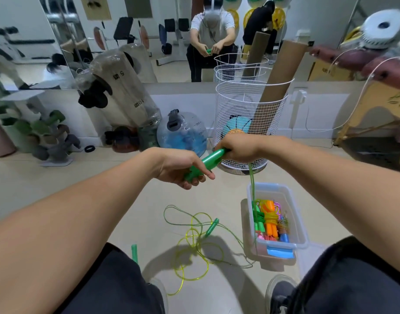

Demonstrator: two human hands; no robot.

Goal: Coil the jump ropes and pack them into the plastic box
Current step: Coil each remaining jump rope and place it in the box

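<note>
Gripping a green jump-rope handle [208, 162] at both ends: left hand [183, 167] curled around the lower end, right hand [237, 148] closed over the upper end, where the green cord [252, 180] drops toward the plastic box [299, 225]. Box sits on the floor [135, 207] by the right knee, already holding coiled ropes [270, 219]. Loose loops [194, 243] and a second handle [212, 227] lie between the feet. Judged step: starting the coil. Next calls for gathering slack in even loops.

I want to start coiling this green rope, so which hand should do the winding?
Probably the right hand: the green cord hangs from it, while the left hand grips the green handle and can steady it.
</note>
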